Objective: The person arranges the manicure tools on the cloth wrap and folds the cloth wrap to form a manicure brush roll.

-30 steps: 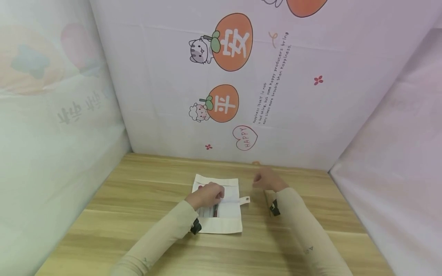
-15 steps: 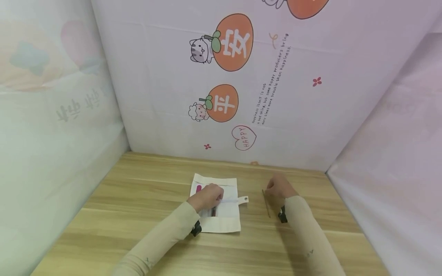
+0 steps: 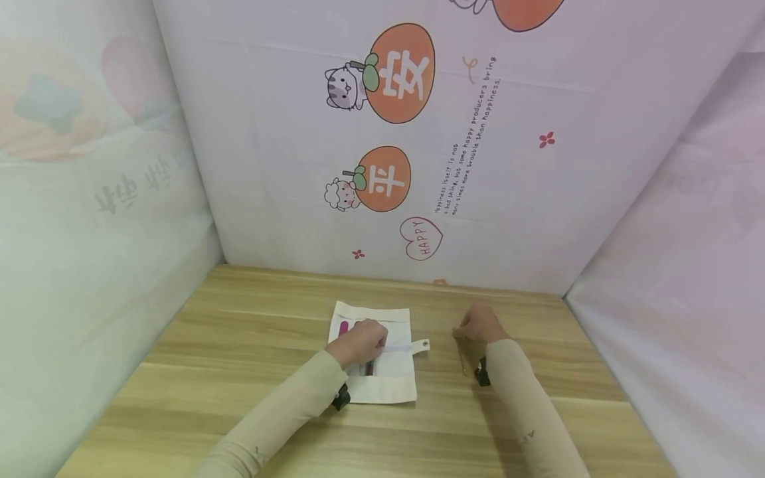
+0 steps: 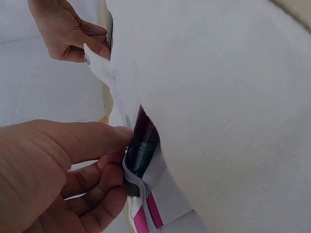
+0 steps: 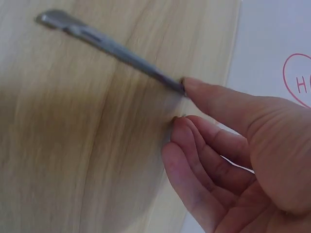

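A white fabric pouch lies unfolded on the table, its snap tab pointing right. My left hand is over its middle, with thumb and curled fingers pinching the pale elastic band. Under that band sits a dark cylindrical item with a dark red section, partly covered by a white flap. Right of the pouch, my right hand holds one end of a slim grey metal tool at the thumb tip. The tool's flattened, notched far end points toward the person.
A pink item shows in the pouch beside the left hand. The wooden table ends at a printed white cloth wall at the back, with plain cloth sides left and right.
My right hand has moved right and down from near the back edge, and its fingertips now meet the metal tool's far end. My left hand has stayed on the pouch.
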